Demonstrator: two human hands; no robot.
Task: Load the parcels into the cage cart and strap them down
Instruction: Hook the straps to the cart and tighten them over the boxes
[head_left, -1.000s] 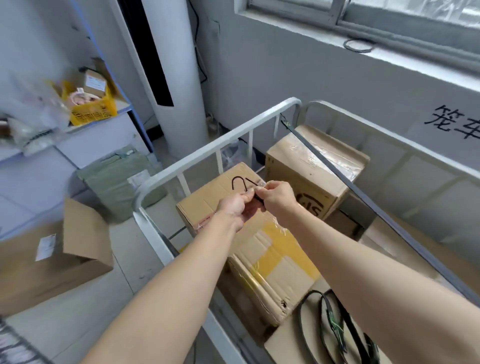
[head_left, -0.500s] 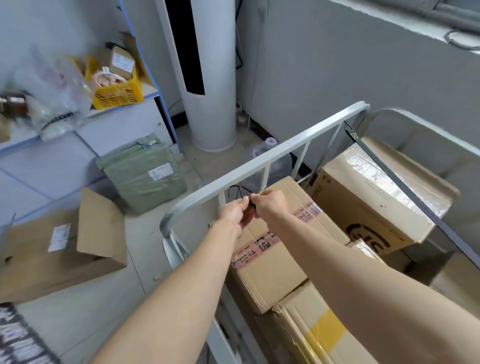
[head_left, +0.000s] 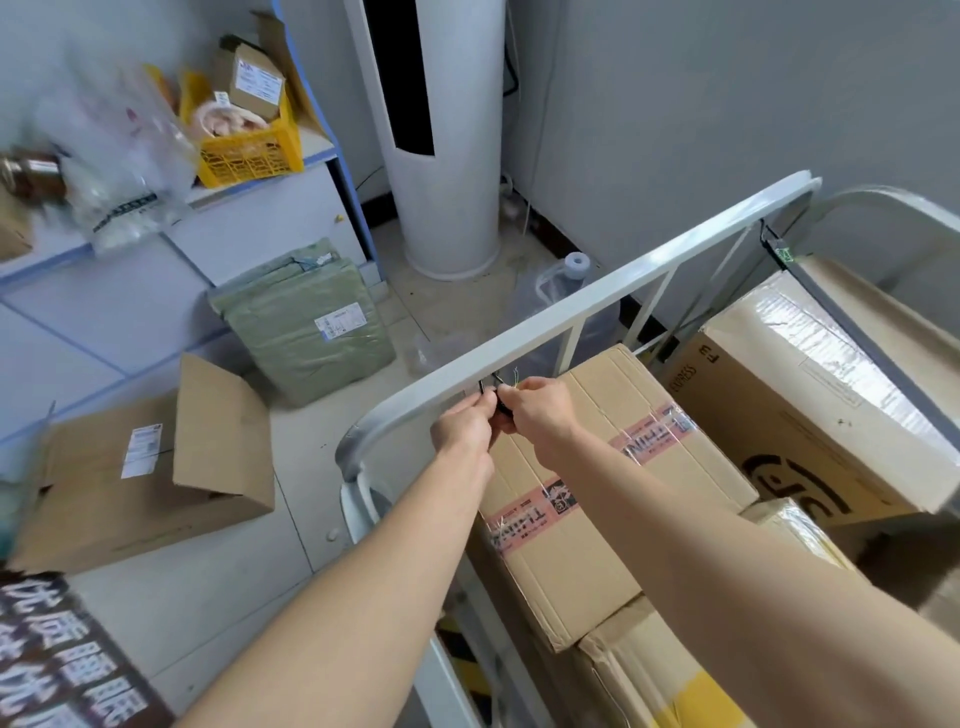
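Parcels are all sitting in the cart, so it's strapping time. Left hand and right hand both pinch a black hook just under the rail. Next I'd guess: catch it over the rail, then pull tight.

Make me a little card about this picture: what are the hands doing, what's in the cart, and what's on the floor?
Left hand: pinches the black hook
Right hand: pinches the same hook from the other side
Hook's place: right at the cart's white top rail; hooked on or not, cannot tell
In the cart: pink-taped box, with a bigger box beside it
Strap: one grey strap runs over the bigger box
On the floor: green parcel and open cardboard box
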